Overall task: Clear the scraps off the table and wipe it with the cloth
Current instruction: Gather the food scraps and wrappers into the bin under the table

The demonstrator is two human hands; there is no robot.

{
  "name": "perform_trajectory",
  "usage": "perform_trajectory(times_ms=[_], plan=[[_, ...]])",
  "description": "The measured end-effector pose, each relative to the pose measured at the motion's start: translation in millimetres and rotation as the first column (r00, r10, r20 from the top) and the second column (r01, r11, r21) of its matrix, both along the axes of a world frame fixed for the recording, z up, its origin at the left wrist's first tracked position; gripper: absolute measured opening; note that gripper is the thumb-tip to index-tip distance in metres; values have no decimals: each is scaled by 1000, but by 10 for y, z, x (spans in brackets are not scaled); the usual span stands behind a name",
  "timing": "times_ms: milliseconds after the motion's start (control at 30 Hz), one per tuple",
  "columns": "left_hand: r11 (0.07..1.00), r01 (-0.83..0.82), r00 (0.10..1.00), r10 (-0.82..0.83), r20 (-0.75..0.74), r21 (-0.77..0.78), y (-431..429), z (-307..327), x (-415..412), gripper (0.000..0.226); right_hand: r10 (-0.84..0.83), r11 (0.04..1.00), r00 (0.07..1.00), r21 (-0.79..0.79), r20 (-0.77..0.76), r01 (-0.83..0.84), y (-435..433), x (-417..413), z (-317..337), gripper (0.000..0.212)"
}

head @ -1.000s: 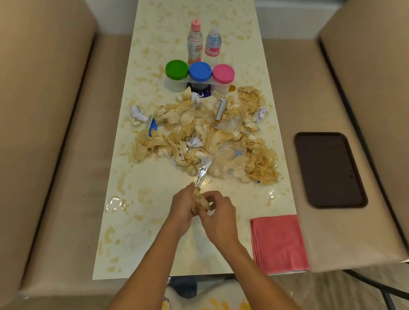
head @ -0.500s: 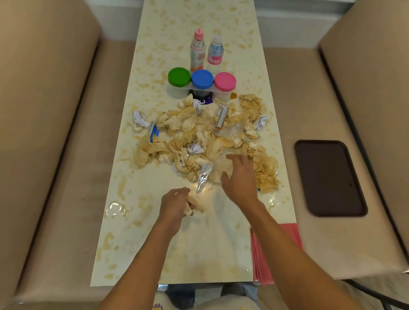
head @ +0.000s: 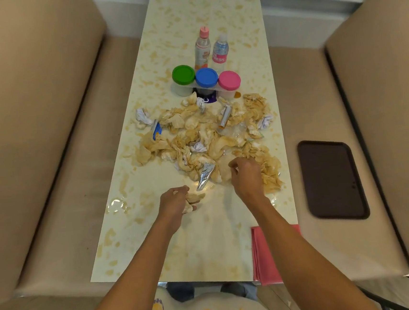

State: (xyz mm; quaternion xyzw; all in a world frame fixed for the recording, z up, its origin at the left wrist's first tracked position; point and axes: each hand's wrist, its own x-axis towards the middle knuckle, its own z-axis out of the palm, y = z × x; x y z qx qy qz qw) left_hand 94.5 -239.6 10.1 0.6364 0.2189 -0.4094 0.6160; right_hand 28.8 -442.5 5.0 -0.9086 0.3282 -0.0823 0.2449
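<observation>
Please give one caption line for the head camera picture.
Left hand holds gathered scraps while right hand reaches into the scrap pile on the table; pink cloth lies at the near corner.

Cloth partly hidden under right forearm

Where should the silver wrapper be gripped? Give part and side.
Probably pinch the wrapper by its narrow near end, coming from your side: that end pokes out onto bare table, while its wider end sits among the scraps.
</observation>
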Motion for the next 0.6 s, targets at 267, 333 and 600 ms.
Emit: perform_trajectory(times_ms=[267, 333, 600], plan=[[999, -30, 999, 31, 12, -21, -40, 14, -20, 17, -307, 916, 884, 360, 352, 175, 155, -86, 459, 15], [999, -40, 999, 40, 11, -36, -75, 43, -19, 16, -402, 838, 850, 510, 341, 192, 221, -84, 477, 13], [988, -124, 991, 118, -64, -92, -148, 135, 22, 17, -546, 513, 812, 849, 208, 128, 716, -134, 438, 32]])
